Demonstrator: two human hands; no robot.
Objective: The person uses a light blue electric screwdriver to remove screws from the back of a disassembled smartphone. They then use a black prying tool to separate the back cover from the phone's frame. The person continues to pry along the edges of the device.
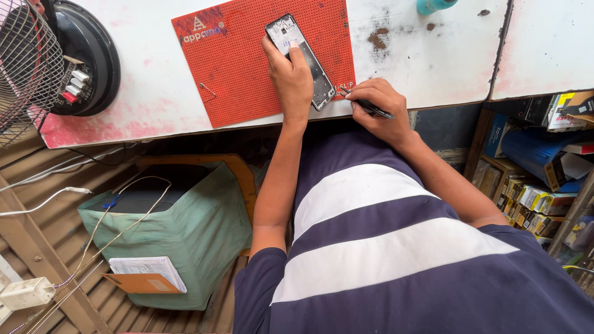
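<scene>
A wire-caged fan [28, 62] with a black motor housing [86, 55] stands far to the left of the fingers, at the edge of the white worktop [433, 62]; a teal cylinder [436, 5] sits up and to the right of them, at the top edge; rust-brown stains [378, 38] mark the worktop just above; a green cloth-covered box [185, 235] sits below and left, under the bench, with a notepad [147, 267] leaning on it; stacked small cartons [538, 198] fill shelves to the lower right; a white power adapter [26, 292] lies at far lower left.
</scene>
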